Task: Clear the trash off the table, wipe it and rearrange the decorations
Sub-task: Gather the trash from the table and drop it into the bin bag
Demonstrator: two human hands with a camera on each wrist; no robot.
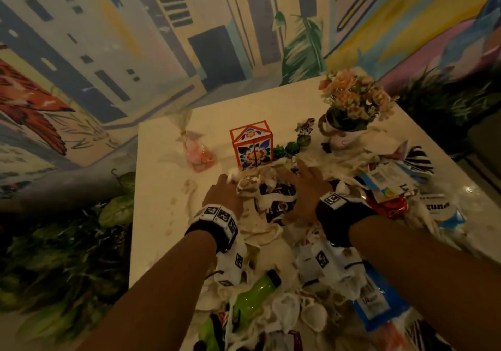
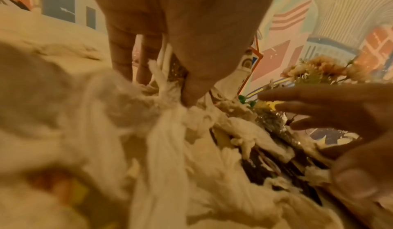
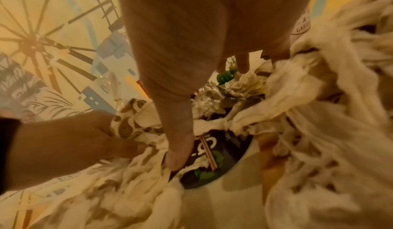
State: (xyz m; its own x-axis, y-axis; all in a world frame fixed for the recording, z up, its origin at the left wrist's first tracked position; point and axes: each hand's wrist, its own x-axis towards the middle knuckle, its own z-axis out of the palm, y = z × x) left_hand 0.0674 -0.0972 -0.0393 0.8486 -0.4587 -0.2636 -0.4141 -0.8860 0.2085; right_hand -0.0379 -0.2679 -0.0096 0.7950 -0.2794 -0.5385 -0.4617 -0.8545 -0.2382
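A heap of crumpled white tissues [image 1: 264, 231] and wrappers covers the near and right part of the white table [image 1: 162, 242]. My left hand [image 1: 226, 185] sits at the heap's far left edge; its thumb and fingers [image 2: 121, 56] pinch a stained tissue wad [image 3: 124, 128]. My right hand [image 1: 303, 177] lies spread over the heap beside it, fingers straight, with the thumb [image 3: 178, 148] pressing down by a dark wrapper [image 3: 214, 150]. Just beyond the hands stand a flower-printed house-shaped box [image 1: 252, 147], small cactus pots [image 1: 292, 148] and a flower pot [image 1: 352, 106].
A pink wrapped gift [image 1: 199, 153] stands far left on the table, with brown stains [image 1: 173, 201] nearer me. A zebra figurine [image 1: 305, 127] is near the flowers. A green bottle [image 1: 254, 293] and blue packets [image 1: 379, 304] lie in the near trash. Leafy plants [image 1: 67, 256] border the table's left side.
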